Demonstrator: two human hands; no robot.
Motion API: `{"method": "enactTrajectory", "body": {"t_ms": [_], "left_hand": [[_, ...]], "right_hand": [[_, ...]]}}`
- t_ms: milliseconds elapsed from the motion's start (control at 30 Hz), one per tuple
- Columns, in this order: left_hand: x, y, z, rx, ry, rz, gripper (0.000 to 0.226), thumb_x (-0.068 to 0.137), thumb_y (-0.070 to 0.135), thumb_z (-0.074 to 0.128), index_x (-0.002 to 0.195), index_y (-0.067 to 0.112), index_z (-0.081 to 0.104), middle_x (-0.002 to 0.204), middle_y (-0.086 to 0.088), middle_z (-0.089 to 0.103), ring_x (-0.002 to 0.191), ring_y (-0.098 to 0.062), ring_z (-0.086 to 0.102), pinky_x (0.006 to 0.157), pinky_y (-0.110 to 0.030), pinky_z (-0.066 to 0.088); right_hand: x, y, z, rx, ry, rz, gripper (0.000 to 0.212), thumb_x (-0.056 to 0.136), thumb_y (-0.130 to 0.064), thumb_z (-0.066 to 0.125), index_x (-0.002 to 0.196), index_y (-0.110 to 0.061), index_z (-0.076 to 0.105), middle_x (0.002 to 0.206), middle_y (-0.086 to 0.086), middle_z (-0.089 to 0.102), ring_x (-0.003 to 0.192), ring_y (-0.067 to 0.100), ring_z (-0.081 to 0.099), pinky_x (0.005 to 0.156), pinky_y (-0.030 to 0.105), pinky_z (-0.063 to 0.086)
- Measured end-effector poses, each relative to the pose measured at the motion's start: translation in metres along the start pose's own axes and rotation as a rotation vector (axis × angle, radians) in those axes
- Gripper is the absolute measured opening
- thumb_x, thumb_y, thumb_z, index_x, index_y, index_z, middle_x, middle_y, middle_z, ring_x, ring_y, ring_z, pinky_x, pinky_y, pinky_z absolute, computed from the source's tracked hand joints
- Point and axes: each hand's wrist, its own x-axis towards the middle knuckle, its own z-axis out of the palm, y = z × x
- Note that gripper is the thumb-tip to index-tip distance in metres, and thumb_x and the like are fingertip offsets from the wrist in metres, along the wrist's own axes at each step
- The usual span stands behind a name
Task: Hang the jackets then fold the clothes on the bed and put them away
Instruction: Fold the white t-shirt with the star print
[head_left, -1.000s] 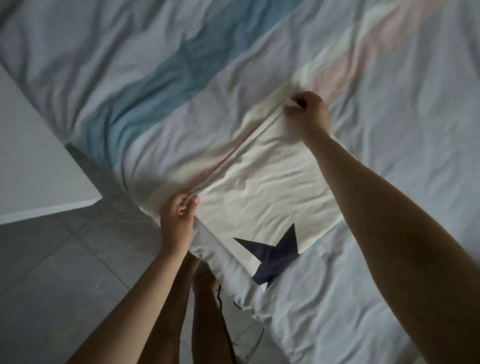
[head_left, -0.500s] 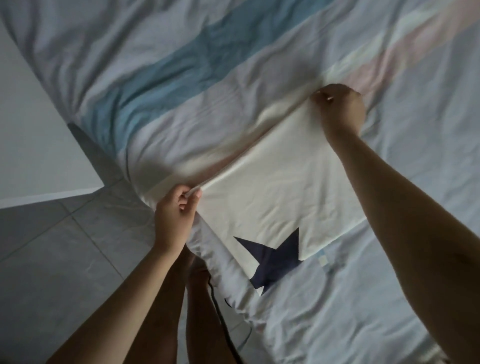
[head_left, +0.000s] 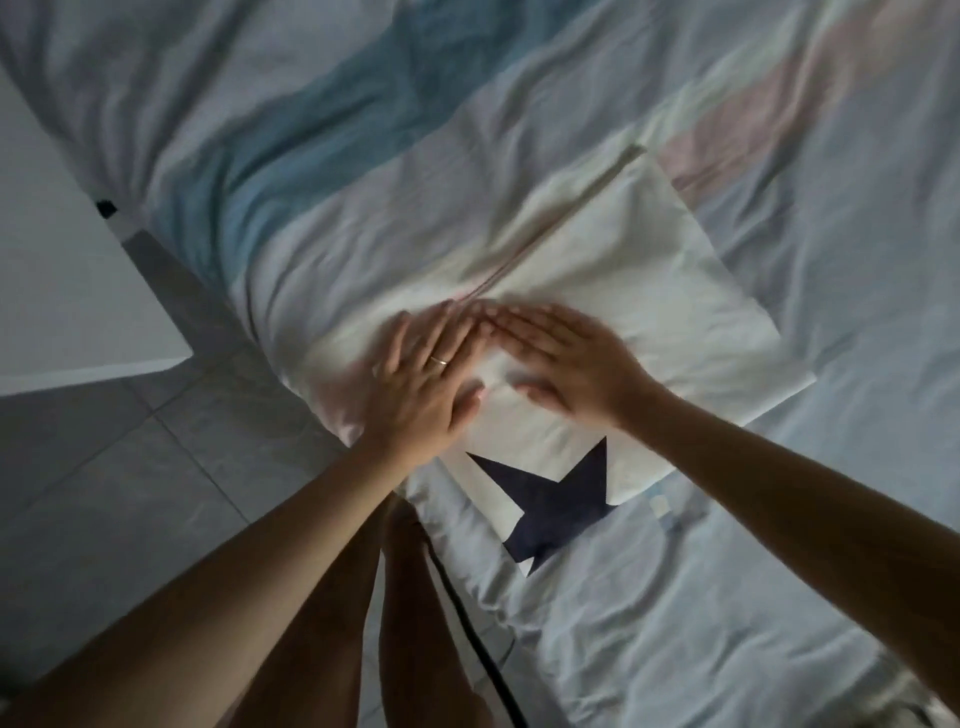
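A folded cream garment (head_left: 649, 312) with a dark navy star print (head_left: 550, 504) lies flat near the corner of the bed (head_left: 805, 571). My left hand (head_left: 421, 379), a ring on one finger, rests flat on the garment's near left part with fingers straight. My right hand (head_left: 561, 358) lies flat beside it, fingers straight and pointing left, their tips touching the left hand's fingertips. Neither hand grips the cloth.
The bed has a crumpled pale cover with a blue band (head_left: 322, 135) and a pink band (head_left: 779, 104). A white furniture top (head_left: 62, 291) stands at the left over grey floor tiles (head_left: 130, 493). My legs and a dark cable (head_left: 467, 623) show below.
Both hands let go of the garment's far edge corners and came together flat on the middle of the folded cloth. The camera view shifted, with the garment lying flat.
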Motion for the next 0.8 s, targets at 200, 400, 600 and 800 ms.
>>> {"method": "enactTrajectory", "body": {"t_ms": [200, 400, 600, 800], "left_hand": [[-0.001, 0.006, -0.001, 0.003, -0.028, -0.085, 0.065, 0.093, 0.042, 0.034, 0.152, 0.020, 0.019, 0.160, -0.004, 0.012, 0.147, -0.021, 0.010, 0.117, -0.053, 0.006], [0.020, 0.031, -0.023, -0.001, -0.029, 0.031, 0.068, 0.088, 0.038, 0.037, 0.150, 0.012, 0.023, 0.160, -0.007, 0.012, 0.147, -0.022, 0.011, 0.113, -0.055, 0.000], [0.118, 0.036, -0.026, 0.113, -0.049, 0.308, 0.065, 0.093, 0.048, 0.032, 0.152, 0.028, 0.014, 0.160, -0.002, 0.012, 0.147, -0.021, 0.014, 0.112, -0.055, 0.007], [0.199, 0.069, -0.035, 0.074, -0.083, 0.169, 0.061, 0.096, 0.053, 0.023, 0.152, 0.031, 0.010, 0.161, 0.006, 0.004, 0.148, -0.027, 0.000, 0.110, -0.063, -0.003]], "right_hand": [[-0.013, 0.113, -0.016, -0.084, 0.040, 0.838, 0.060, 0.098, -0.050, 0.017, 0.152, -0.023, 0.023, 0.157, 0.005, 0.024, 0.144, 0.024, 0.023, 0.118, 0.039, 0.008], [-0.024, 0.039, -0.029, -0.061, 0.120, 0.622, 0.059, 0.100, -0.039, 0.021, 0.151, -0.009, 0.020, 0.157, 0.010, 0.021, 0.146, 0.021, 0.016, 0.119, 0.036, 0.005], [-0.152, 0.029, -0.004, -0.141, -0.058, 0.720, 0.060, 0.100, -0.048, 0.024, 0.152, -0.017, 0.023, 0.155, 0.006, 0.029, 0.139, 0.025, 0.035, 0.114, 0.040, 0.025], [-0.192, 0.046, -0.018, 0.015, 0.075, 1.450, 0.071, 0.092, -0.049, 0.011, 0.152, -0.010, 0.011, 0.160, 0.009, 0.012, 0.147, 0.025, 0.010, 0.119, 0.046, 0.001]]}}
